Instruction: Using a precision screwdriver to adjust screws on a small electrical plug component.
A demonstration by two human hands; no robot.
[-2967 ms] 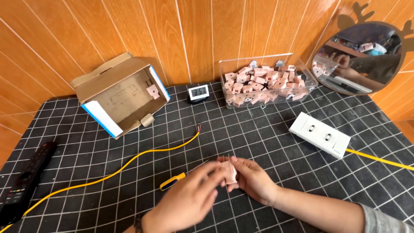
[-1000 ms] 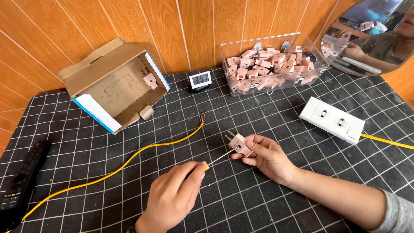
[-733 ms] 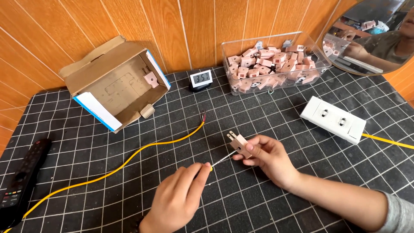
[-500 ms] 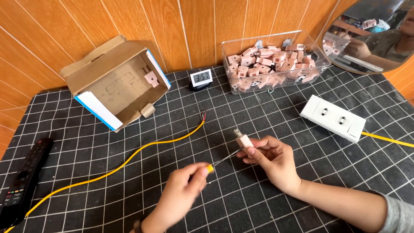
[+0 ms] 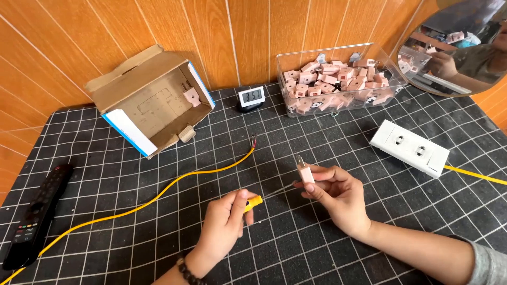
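**Both hands closed on small parts above desk**

Right hand (image 5: 338, 198) pinched a pink plug (image 5: 304, 171) w/ thumb & fingers, prongs up, held just over the gridded desk (image 5: 369, 132). Left hand (image 5: 224, 227) was curled shut round a yellow-handled screwdriver (image 5: 253, 201); thin shaft pointed toward the plug, tip near it, contact unclear. Yellow cable (image 5: 174, 184) lay on desk beyond left hand.
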